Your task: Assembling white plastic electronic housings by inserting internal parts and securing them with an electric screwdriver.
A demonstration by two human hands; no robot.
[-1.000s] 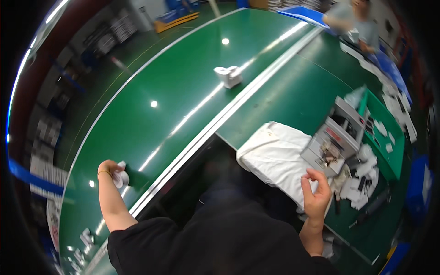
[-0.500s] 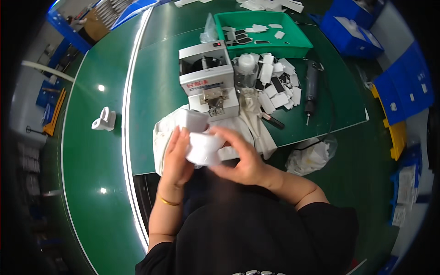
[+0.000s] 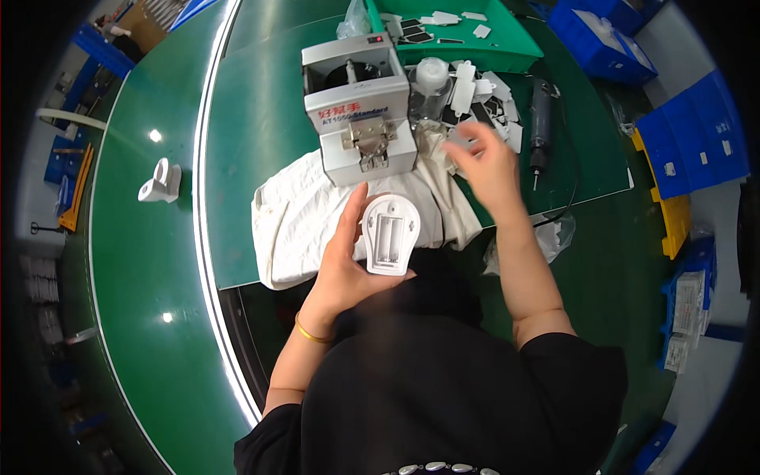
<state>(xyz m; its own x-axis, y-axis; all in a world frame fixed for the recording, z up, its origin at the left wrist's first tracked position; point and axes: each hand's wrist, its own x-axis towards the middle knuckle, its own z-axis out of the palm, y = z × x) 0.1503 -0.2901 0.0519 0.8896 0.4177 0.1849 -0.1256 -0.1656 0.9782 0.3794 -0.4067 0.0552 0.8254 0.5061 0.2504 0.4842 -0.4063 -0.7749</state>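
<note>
The white plastic housing (image 3: 392, 237) is on the near side of the grey machine (image 3: 360, 107), its two-slot compartment facing up. The left hand (image 3: 346, 273) has its grip curled firmly around the housing's edge. The right hand (image 3: 491, 170), to the right of the machine, has a half-bent, blurred grip; I cannot tell if it holds anything. The housing seems light, stiff and rather slippery, so the outer rim is probably the safest hold

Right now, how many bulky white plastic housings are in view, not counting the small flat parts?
2. One held housing is in the left hand; the other housing is on the green surface at left. More could be hidden behind the hand.
</note>
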